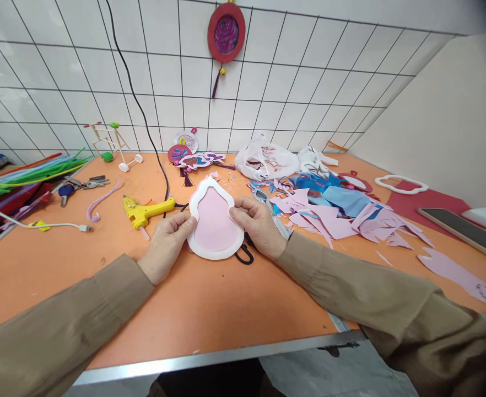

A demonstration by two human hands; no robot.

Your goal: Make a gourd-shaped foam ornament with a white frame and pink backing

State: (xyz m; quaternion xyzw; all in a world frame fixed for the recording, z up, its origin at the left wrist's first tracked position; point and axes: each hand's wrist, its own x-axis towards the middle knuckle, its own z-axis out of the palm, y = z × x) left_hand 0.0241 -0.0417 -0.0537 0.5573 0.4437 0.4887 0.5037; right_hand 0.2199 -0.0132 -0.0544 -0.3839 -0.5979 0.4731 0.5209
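Observation:
Between both hands, above the orange table (pixel 210 309), is a gourd-shaped frame (pixel 215 255) with a white foam border and a pink sheet (pixel 215 223) filling its middle. My left hand (pixel 167 242) pinches its left edge, thumb on the front. On the right edge, my right hand (pixel 259 225) grips it the same way. A black cord loop (pixel 247 256) shows behind the frame's lower right. Left of the frame lies a yellow hot glue gun (pixel 147 211), close to my left hand.
Pink and blue scraps (pixel 329 215) cover the right side, before a white plastic bag (pixel 265 160). Finished ornaments (pixel 193 157) lie at the back. Keys (pixel 81 184), a white cable (pixel 32 223) and colourful pipe cleaners (pixel 32 176) are left. A phone (pixel 466 231) lies far right.

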